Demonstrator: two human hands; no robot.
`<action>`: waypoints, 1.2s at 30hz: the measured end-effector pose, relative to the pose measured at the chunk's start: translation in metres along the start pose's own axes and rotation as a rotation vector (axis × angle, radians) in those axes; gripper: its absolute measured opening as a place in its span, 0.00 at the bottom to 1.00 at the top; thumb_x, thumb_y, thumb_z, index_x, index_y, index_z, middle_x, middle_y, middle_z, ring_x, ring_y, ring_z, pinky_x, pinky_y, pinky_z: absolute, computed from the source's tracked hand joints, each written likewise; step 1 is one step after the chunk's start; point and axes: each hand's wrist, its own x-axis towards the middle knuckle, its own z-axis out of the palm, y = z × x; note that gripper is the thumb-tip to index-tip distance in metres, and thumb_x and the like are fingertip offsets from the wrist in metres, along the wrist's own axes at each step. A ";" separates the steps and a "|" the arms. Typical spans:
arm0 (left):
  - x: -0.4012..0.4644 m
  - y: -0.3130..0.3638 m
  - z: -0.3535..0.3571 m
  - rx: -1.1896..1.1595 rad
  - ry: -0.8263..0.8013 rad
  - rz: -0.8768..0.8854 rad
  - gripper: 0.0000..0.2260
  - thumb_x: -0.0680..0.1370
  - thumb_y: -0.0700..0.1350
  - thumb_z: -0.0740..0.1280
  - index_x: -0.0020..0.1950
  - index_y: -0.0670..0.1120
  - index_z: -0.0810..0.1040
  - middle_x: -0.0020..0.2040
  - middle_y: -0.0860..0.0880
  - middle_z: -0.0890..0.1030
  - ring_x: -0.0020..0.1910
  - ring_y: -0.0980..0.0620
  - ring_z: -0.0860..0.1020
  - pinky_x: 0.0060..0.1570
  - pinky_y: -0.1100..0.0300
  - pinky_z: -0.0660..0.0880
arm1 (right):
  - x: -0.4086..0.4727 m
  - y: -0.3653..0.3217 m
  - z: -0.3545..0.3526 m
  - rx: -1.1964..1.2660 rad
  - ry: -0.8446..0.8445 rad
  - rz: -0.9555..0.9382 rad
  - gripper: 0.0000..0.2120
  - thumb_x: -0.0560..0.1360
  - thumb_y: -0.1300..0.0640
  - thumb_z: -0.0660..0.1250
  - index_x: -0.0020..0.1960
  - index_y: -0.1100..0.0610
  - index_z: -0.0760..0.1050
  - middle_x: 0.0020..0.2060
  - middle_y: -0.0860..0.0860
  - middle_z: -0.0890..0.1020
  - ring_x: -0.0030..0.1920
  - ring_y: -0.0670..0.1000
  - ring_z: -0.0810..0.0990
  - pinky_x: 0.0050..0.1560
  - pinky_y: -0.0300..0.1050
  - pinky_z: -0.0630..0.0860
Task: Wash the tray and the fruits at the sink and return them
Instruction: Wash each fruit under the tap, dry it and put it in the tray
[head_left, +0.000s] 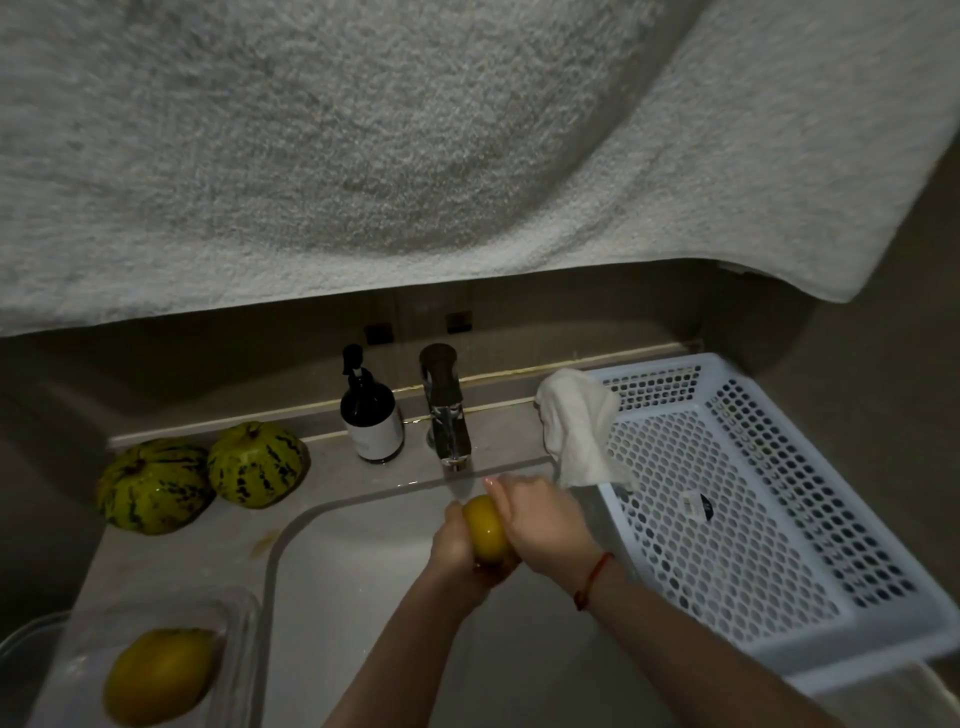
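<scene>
A yellow fruit (485, 530) is held over the sink (363, 571), just below the tap (447, 410). My left hand (454, 551) cups it from the left and underneath, fingers curled round it. My right hand (540, 525) covers its right side and grips it too. A second yellow fruit (156, 675) lies in a clear tray (239, 613) on the counter at lower left. Two green striped fruits (156, 486) (257, 462) sit on the counter left of the sink.
A dark pump bottle (370, 415) stands left of the tap. A white perforated basket (753, 519) sits right of the sink with a white cloth (582, 426) over its near-left corner. A large pale towel (415, 145) hangs across the upper view.
</scene>
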 end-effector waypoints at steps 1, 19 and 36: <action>-0.002 0.001 -0.001 -0.053 -0.010 -0.024 0.24 0.82 0.56 0.51 0.67 0.39 0.64 0.53 0.34 0.72 0.48 0.33 0.76 0.36 0.54 0.80 | 0.007 0.006 -0.005 -0.163 0.119 -0.097 0.13 0.79 0.49 0.60 0.49 0.57 0.78 0.44 0.56 0.82 0.46 0.55 0.80 0.45 0.44 0.73; -0.007 0.000 -0.010 -0.183 -0.011 -0.127 0.19 0.80 0.55 0.58 0.60 0.40 0.61 0.48 0.35 0.71 0.38 0.36 0.73 0.18 0.63 0.72 | 0.036 0.054 -0.050 -0.268 -0.010 0.015 0.14 0.80 0.62 0.54 0.64 0.58 0.69 0.57 0.58 0.76 0.57 0.59 0.77 0.55 0.52 0.74; -0.083 0.039 -0.007 -0.055 -0.222 0.054 0.24 0.76 0.56 0.65 0.67 0.46 0.66 0.60 0.35 0.73 0.42 0.36 0.77 0.22 0.56 0.77 | 0.033 0.025 -0.186 0.565 0.272 0.197 0.17 0.81 0.53 0.56 0.48 0.65 0.77 0.43 0.60 0.79 0.45 0.57 0.77 0.48 0.48 0.71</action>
